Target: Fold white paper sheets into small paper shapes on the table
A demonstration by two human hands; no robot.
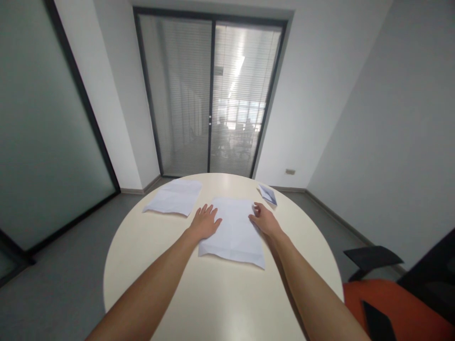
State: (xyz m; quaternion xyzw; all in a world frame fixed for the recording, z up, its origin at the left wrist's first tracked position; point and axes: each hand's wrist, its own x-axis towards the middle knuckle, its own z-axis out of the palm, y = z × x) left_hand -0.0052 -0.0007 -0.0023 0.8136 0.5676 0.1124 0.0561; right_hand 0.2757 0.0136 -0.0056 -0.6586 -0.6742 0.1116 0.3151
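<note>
Faintly creased, the middle sheet (232, 232) is white and wavy-edged.

You get dim, greyish light, brightest through the right-hand glass pane (245, 90), where bands of white glare wash out detail. A pale sheen lies on the near part of your table (231, 317), and your right arm (305, 270) casts a soft shadow. Wide-angle distortion tilts the walls (401, 128); fine detail looks smeared.

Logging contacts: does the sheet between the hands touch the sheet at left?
Apart: head view shows bare tabletop between the middle sheet and left sheet.
</note>
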